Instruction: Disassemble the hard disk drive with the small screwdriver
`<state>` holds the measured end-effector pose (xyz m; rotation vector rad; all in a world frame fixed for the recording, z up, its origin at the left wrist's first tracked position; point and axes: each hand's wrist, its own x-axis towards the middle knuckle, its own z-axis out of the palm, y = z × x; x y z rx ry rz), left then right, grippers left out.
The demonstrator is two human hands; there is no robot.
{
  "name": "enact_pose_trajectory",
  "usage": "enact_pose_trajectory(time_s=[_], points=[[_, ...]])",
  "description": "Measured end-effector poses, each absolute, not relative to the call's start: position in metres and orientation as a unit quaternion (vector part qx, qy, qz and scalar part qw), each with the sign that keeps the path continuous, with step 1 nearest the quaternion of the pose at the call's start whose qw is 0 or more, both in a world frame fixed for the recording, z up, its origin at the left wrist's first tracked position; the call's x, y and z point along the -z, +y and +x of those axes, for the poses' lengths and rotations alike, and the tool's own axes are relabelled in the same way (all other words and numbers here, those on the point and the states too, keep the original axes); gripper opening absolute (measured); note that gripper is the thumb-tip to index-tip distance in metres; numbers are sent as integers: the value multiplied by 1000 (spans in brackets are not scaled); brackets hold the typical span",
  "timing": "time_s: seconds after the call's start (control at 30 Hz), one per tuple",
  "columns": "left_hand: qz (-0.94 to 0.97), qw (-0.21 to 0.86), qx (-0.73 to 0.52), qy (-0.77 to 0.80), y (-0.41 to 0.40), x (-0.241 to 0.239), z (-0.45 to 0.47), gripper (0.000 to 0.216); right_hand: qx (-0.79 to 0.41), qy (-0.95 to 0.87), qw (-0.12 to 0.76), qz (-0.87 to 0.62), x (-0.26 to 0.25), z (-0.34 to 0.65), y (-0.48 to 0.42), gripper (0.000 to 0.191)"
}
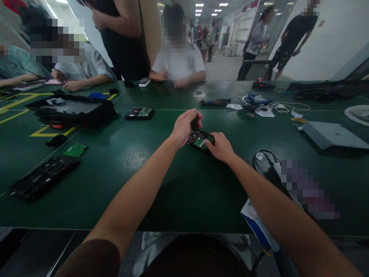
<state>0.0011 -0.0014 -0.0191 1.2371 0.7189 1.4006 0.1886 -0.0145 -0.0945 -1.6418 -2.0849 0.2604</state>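
Observation:
A hard drive [198, 143] with a green circuit board on its upper face rests on the green table in front of me. My right hand [221, 147] grips its right end, the thumb lying over the board. Above the drive's left end is my left hand [184, 127], fingers curled round a short dark tool handle [195, 123]. The tool's lower end is hidden, so its exact kind and whether it touches the drive cannot be made out.
On the left lie another hard drive [140, 113], a black tray [72, 109], a green circuit board [75, 150] and a black plastic part [43, 177]. To the right are a grey metal case [337, 134], cables [256, 99] and a power strip. People [178, 61] sit and stand across the table.

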Motion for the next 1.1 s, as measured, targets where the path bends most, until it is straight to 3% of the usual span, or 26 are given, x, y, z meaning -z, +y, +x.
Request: enact_pose_trajectory(time_s=[0.77,0.93,1.1], points=[[576,440,-604,331,-12,18,8,36,-101,-759,238,-597,94,187,-14,53],[571,476,-596,305,-8,17,5,27,-104,-757,237,-600,94,188,-14,54],[532,519,-601,294,-3,24,7,34,-100,-758,234,-600,93,188,-14,53]])
